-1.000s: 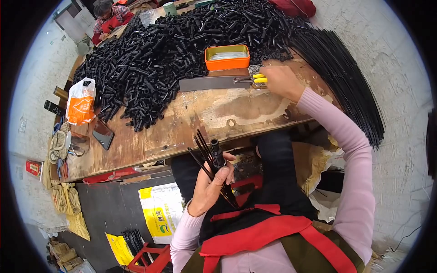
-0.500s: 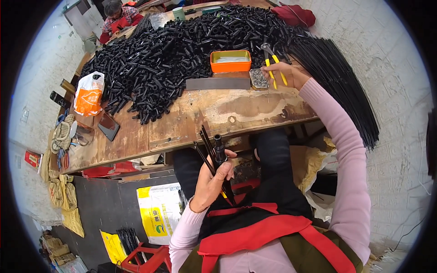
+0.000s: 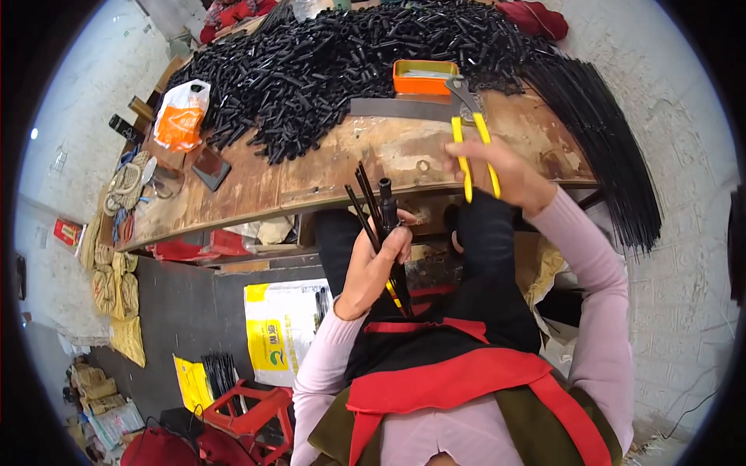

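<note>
My left hand (image 3: pixel 368 273) is closed round several thin black rods (image 3: pixel 363 189) and a black tubular piece (image 3: pixel 385 203), their upper ends pointing away from me. It is over my lap, just in front of the table edge. My right hand (image 3: pixel 509 172) grips pliers with yellow handles (image 3: pixel 458 133), handles spread apart and dark head pointing away. The pliers are above the table's near edge, right of the rods and apart from them. Behind their head, a small tray of tiny metal pieces (image 3: pixel 472 109) is partly hidden.
A large heap of black tubular pieces (image 3: pixel 334 70) covers the table's far side. An orange tin (image 3: pixel 418 86), a dark flat strip (image 3: pixel 396 108), a phone (image 3: pixel 210 168) and a plastic bag (image 3: pixel 180 124) lie nearer. Long black rods (image 3: pixel 602 147) hang off the right; a red stool (image 3: pixel 260 404) stands lower left.
My right hand has drawn the pliers back from beside the small tray toward me. My left hand keeps its hold on the rods and tubular piece. The whole view has shifted.
</note>
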`<state>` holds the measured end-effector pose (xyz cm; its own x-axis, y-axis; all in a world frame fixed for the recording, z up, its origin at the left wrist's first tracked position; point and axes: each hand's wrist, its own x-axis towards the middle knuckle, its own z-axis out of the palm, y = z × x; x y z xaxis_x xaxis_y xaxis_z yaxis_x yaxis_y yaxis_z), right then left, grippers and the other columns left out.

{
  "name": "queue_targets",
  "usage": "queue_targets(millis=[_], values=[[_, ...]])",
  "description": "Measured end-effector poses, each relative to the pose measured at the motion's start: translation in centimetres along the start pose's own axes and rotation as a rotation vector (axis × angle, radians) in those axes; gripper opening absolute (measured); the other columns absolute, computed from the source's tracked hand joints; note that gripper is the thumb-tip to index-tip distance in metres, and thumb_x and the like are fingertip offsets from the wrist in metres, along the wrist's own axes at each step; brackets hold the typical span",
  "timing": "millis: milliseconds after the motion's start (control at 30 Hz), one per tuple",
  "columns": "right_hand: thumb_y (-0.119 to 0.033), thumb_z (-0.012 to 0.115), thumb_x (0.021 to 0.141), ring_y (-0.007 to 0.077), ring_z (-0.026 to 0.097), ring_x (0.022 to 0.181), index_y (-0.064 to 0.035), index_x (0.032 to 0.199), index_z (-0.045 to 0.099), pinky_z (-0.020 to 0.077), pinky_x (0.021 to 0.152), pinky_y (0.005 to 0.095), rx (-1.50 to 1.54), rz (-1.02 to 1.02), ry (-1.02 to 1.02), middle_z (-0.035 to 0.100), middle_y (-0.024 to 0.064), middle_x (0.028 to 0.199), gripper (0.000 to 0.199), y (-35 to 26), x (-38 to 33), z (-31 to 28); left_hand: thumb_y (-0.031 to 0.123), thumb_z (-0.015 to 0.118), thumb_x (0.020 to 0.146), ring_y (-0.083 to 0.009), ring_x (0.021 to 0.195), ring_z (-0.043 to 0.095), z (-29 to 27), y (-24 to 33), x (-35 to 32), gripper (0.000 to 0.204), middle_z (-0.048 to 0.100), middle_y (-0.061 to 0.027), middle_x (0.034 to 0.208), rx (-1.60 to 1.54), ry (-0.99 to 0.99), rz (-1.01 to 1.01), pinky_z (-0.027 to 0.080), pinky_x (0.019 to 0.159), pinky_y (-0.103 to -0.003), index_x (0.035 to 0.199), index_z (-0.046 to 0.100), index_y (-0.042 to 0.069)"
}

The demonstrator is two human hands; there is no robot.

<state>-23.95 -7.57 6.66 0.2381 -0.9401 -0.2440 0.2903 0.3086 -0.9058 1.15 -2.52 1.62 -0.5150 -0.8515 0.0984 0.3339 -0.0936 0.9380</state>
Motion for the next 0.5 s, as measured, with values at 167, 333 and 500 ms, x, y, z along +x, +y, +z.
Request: queue_targets(millis=[167, 333, 500], values=[[-0.013, 0.065, 0.090, 0.0138, 0.063, 0.075, -0.0013, 0.101, 0.060, 0.0497, 0.067, 0.0267, -0.153, -0.069, -0.094, 0.064, 0.0056, 0.083, 0.016, 5.1, -5.2, 5.3, 0.034, 0.049, 0.102, -0.0116, 0.069, 0.045, -1.1, -0.2, -1.4, 0.042, 0.046, -0.0018, 0.078, 0.030, 0.003, 0.037, 0.042, 0.067, -0.028, 0.122, 0.048, -0.004], [0.006, 0.067, 0.085, 0.0151, 0.065, 0.084, 0.0028, 0.095, 0.061, 0.0528, 0.076, 0.0284, -0.153, -0.322, 0.086, 0.066, 0.0071, 0.086, 0.013, 6.1, -6.7, 6.8, 0.039, 0.033, 0.106, -0.0083, 0.069, 0.046, 0.2, -0.2, -1.7, 0.053, 0.051, 0.0001, 0.077, -0.053, -0.078, 0.044, 0.040, 0.070, -0.024, 0.136, 0.044, -0.003], [0.010, 0.065, 0.086, 0.0227, 0.066, 0.099, 0.0049, 0.097, 0.061, 0.0530, 0.085, 0.0326, -0.263, -0.481, -0.005, 0.068, 0.0122, 0.095, 0.012, 6.3, -7.5, 6.9, 0.048, 0.032, 0.105, -0.0079, 0.070, 0.048, 0.7, 0.3, -1.2, 0.063, 0.053, -0.0001, 0.077, 0.080, -0.146, 0.072, 0.042, 0.073, -0.025, 0.133, 0.048, -0.006]])
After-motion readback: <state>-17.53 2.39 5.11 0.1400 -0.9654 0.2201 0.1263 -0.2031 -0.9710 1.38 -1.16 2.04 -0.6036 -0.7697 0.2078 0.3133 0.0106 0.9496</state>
